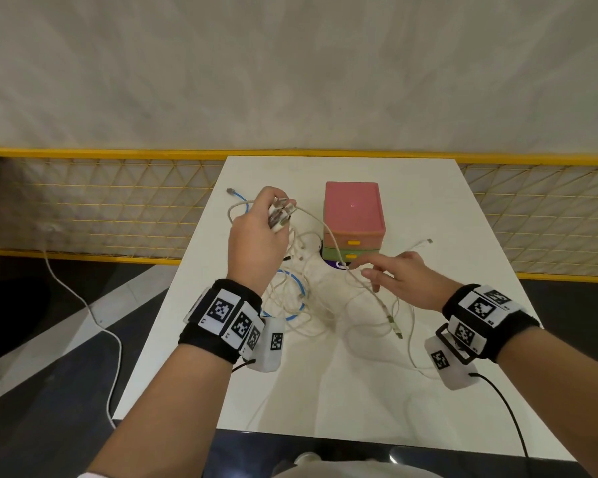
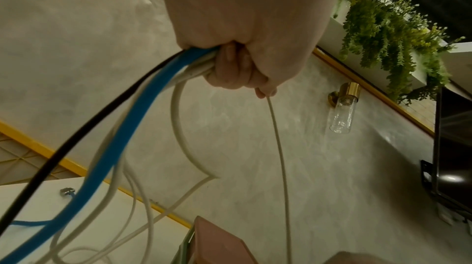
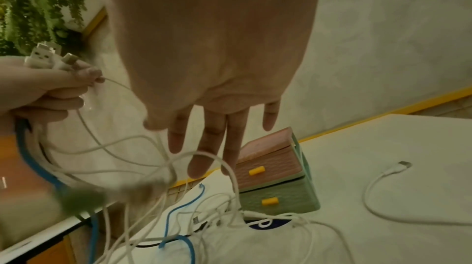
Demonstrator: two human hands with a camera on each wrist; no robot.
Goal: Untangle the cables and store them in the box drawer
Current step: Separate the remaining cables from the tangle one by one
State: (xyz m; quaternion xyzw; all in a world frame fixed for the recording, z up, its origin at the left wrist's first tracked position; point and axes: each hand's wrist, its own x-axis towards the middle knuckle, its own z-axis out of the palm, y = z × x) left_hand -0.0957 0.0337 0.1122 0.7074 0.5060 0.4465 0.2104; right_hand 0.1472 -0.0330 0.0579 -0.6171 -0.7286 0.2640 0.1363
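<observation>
My left hand [image 1: 256, 236] is raised above the white table [image 1: 411, 391] and grips a bundle of cables with white USB plugs [image 1: 280, 215] sticking out of the fist. In the left wrist view the fist [image 2: 237, 66] grips a blue cable [image 2: 127, 137], white cables and a black one. The tangle of cables [image 1: 301, 301] hangs from it onto the table. My right hand [image 1: 384, 274] hovers with straight, spread fingers [image 3: 212, 147]; a white cable runs past the fingertips. The box [image 1: 353, 219] has a pink and a green drawer, both closed, with yellow handles.
One white cable end [image 1: 425, 242] lies loose to the right of the box. A yellow mesh fence [image 1: 118, 201] runs behind the table. A white cord [image 1: 83, 305] trails on the floor at the left. A dark round sticker [image 1: 335, 264] shows in front of the box.
</observation>
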